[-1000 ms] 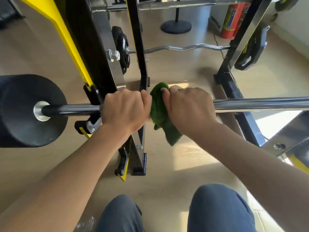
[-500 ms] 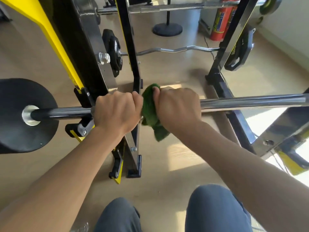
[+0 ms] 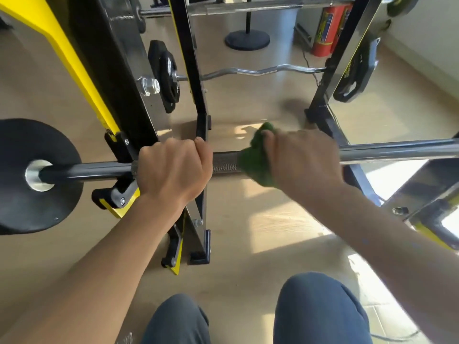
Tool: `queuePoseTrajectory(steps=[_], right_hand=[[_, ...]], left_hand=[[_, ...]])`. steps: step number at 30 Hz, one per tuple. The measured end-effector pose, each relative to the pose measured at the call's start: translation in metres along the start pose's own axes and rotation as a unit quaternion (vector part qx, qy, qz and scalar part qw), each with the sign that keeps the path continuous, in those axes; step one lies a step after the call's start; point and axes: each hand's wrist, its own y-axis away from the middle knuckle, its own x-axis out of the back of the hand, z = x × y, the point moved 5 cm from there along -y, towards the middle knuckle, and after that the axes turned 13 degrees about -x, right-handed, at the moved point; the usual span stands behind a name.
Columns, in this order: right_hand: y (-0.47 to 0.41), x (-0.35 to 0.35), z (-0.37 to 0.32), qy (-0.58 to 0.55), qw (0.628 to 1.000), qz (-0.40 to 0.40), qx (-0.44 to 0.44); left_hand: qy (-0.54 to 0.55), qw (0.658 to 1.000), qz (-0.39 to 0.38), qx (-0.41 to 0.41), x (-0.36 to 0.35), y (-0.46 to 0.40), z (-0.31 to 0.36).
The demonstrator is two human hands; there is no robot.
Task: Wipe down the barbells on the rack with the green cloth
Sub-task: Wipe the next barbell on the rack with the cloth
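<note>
The right hand (image 3: 301, 161), wrapped around the green cloth (image 3: 258, 157) on the barbell (image 3: 397, 151), has slid away from the left hand (image 3: 173, 170), which stays clenched near the rack (image 3: 191, 70), baring knurled steel between them: the wipe is advancing rightward

We stand on a pale wood-look floor (image 3: 248, 103) with sunlit patches (image 3: 280, 229). A red fire extinguisher (image 3: 325, 28) stands near the white wall (image 3: 434, 40), beside a round black stand base (image 3: 247, 39).
</note>
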Motion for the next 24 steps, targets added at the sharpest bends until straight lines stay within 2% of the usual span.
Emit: queuePoseTrajectory(steps=[2,5,7,9,12,14,18,20,24], right_hand=[[-0.006,-0.003,-0.049,-0.046,0.997,-0.052,0.016],[-0.018,-0.003,-0.062,-0.076,0.994,-0.080,0.015],[-0.018,-0.003,-0.047,-0.073,0.992,-0.091,0.051],[-0.015,-0.008,-0.015,-0.022,0.990,-0.117,0.071],[-0.016,-0.008,0.064,0.043,0.992,-0.111,-0.031],[-0.012,-0.001,0.076,0.062,0.987,-0.135,-0.062],[-0.019,-0.002,-0.028,0.013,0.985,-0.166,0.053],[-0.022,-0.006,-0.060,-0.017,0.981,-0.179,0.073],[-0.024,-0.003,-0.046,-0.041,0.985,-0.163,0.051]], left_hand=[[0.001,1.000,-0.001,-0.010,0.000,-0.001,0.002],[0.003,1.000,-0.007,-0.019,0.002,-0.001,0.001],[0.011,1.000,-0.008,-0.025,0.003,-0.001,0.000],[0.017,0.999,-0.007,-0.030,0.002,0.000,0.000],[0.025,0.999,-0.002,-0.026,0.000,0.000,-0.001],[0.024,1.000,-0.006,-0.014,0.000,0.000,0.000],[0.007,1.000,-0.006,-0.013,0.000,0.001,0.001],[0.006,1.000,-0.007,-0.028,0.000,0.001,0.002],[-0.003,1.000,-0.012,-0.024,0.001,0.001,-0.002]])
